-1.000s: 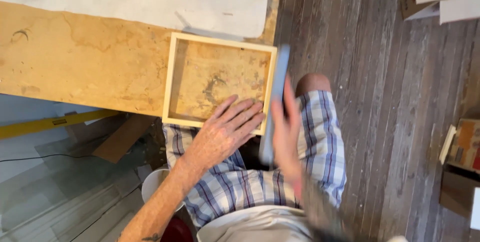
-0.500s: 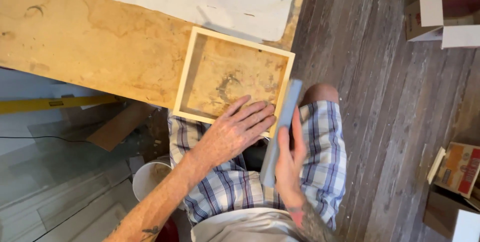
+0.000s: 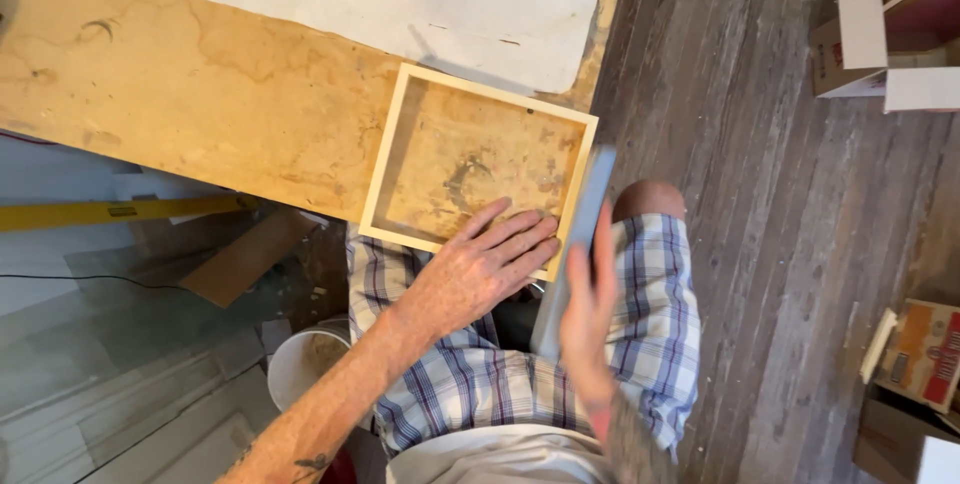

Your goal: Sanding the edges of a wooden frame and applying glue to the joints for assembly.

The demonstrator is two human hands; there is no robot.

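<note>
Pressing down, my left hand [image 3: 480, 269] lay flat and open-fingered on the near rail of the square wooden frame [image 3: 478, 170], which sat at the corner of the plywood bench [image 3: 190, 104]. My right hand [image 3: 588, 319] was blurred beside a grey-blue sanding block [image 3: 577, 239] against the frame's right edge; I could not tell how tightly it held it.

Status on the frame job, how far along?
Done: the square wooden frame looks assembled and lies flat at the workbench edge. In hand: left hand pressed flat on its near rail; right hand holds a blurred grey-blue block against the frame's right side. Left: cannot tell how much of that side is worked; no finish visible.
</note>
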